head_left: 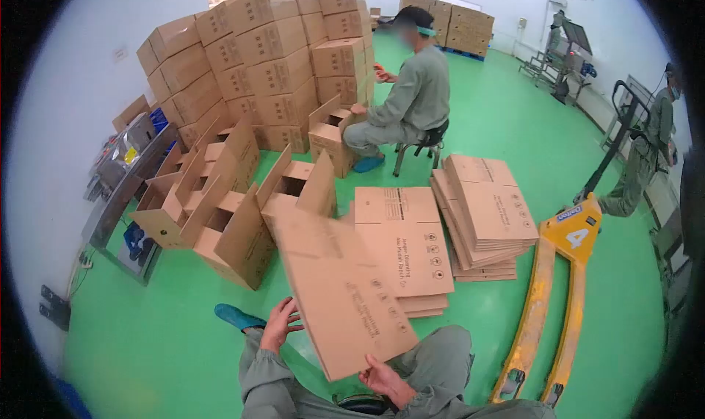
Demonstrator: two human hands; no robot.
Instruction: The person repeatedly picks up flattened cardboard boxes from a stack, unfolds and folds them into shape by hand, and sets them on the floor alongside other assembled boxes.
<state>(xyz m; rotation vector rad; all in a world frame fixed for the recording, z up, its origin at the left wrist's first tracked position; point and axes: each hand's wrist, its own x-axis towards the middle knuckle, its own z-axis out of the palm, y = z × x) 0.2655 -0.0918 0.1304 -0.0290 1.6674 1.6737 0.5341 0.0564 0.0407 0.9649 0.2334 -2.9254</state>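
A flattened cardboard box (pixel 345 294) is tilted up in front of me, blurred along its upper edge. My right hand (pixel 387 382) pinches its lower edge, with the thumb on the printed face. Beside the box's left edge, my left hand (pixel 280 326) has its fingers apart and holds nothing. Whether its fingertips touch the cardboard I cannot tell. Just beyond the raised box lies a stack of flat cardboard boxes (pixel 404 235), partly hidden by it. A second flat stack (pixel 488 206) sits to its right.
Several opened boxes (pixel 235 235) stand at left, flaps up. Behind them rises a wall of closed cartons (pixel 272 59). A seated co-worker (pixel 418 88) handles an open box (pixel 333 140). A yellow pallet jack (pixel 573 235) is at right, another person (pixel 642 154) beyond it.
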